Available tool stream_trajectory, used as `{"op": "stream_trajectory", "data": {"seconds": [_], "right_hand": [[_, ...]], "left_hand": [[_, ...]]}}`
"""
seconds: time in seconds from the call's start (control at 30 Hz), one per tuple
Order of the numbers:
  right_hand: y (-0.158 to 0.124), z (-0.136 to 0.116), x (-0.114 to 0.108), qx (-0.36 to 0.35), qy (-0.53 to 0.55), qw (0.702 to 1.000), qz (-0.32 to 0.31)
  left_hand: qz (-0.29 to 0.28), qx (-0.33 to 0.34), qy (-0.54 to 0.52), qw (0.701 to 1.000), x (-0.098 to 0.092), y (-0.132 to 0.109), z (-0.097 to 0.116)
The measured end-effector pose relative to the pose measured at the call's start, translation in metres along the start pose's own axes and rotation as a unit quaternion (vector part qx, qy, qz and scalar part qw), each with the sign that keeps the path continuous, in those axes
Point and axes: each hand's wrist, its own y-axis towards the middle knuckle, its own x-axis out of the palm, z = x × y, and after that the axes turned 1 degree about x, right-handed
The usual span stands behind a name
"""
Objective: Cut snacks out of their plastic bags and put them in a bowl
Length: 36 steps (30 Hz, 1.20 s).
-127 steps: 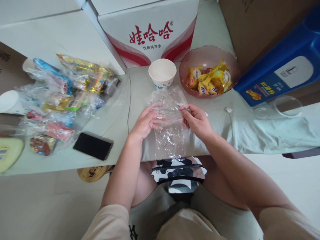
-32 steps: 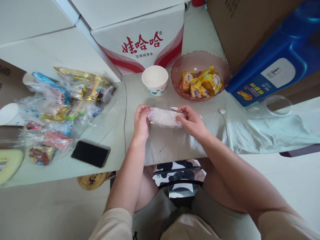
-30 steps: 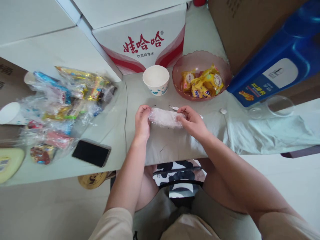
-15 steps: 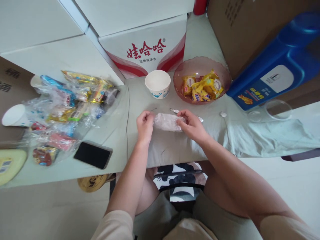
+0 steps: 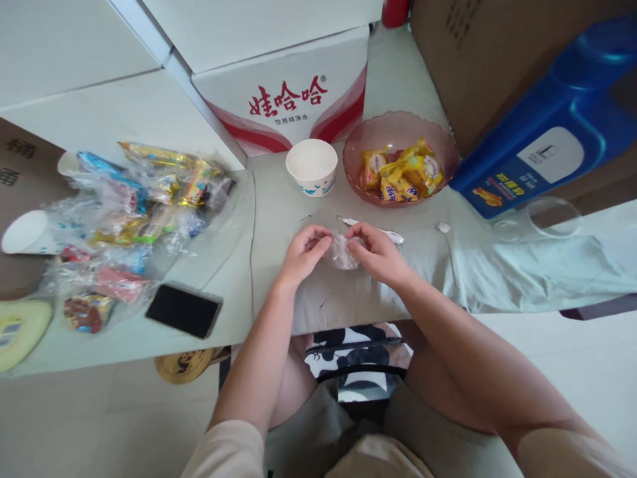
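Between my two hands is a crinkled, see-through plastic packet (image 5: 343, 253), whitish inside; its contents I cannot make out. My left hand (image 5: 307, 252) pinches its left end with thumb and forefinger. On the other end, the fingers of my right hand (image 5: 374, 251) are closed on the plastic. Just beyond my right fingers lies a white utility knife (image 5: 393, 236) on the cloth, partly hidden by that hand. A paper cup (image 5: 312, 169) with blue marks stands upright behind my hands. Two thin dark strands lie on the cloth near my left hand.
A pink bowl (image 5: 355, 179) holds several yellow wrapped snacks (image 5: 405, 172). On the left are a phone (image 5: 184, 310), bagged snacks (image 5: 149, 212) and a tipped paper cup (image 5: 27, 232). A blue bottle (image 5: 552, 126) and a clear plastic cup (image 5: 552, 218) are on the right.
My hands have come closer together, the left one moving right. The packet, stretched out flat before, is now bunched up between my fingers.
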Motion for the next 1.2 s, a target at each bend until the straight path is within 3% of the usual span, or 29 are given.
{"op": "stream_trajectory", "data": {"seconds": [0.2,0.33,0.57,0.73,0.83,1.0,1.07,1.2], "right_hand": [[0.0,0.001,-0.002,-0.008,0.026,0.999,-0.031],[0.001,0.0,-0.001,-0.017,0.041,0.997,-0.061],[-0.002,-0.003,-0.002,-0.026,0.032,0.999,-0.017],[-0.004,-0.002,0.001,0.019,0.08,0.983,-0.164],[-0.003,-0.001,0.003,0.032,0.043,0.992,-0.112],[0.004,-0.001,0.009,0.027,0.056,0.998,-0.03],[0.006,-0.002,0.011,0.028,0.082,0.996,-0.038],[0.006,-0.006,0.012,0.029,0.038,0.995,-0.084]], "left_hand": [[-0.07,-0.009,0.069,0.995,-0.001,-0.004,-0.001],[-0.084,-0.011,0.076,0.994,0.0,-0.005,-0.001],[-0.061,-0.01,-0.067,0.996,0.001,-0.02,0.013],[-0.041,-0.05,-0.166,0.984,0.001,-0.022,0.017],[-0.007,-0.053,-0.172,0.984,0.003,-0.016,0.013],[-0.052,-0.051,-0.108,0.991,0.002,-0.007,0.005],[-0.001,-0.029,-0.077,0.997,-0.004,-0.005,0.002],[0.193,0.043,-0.034,0.98,-0.025,0.0,-0.004]]}}
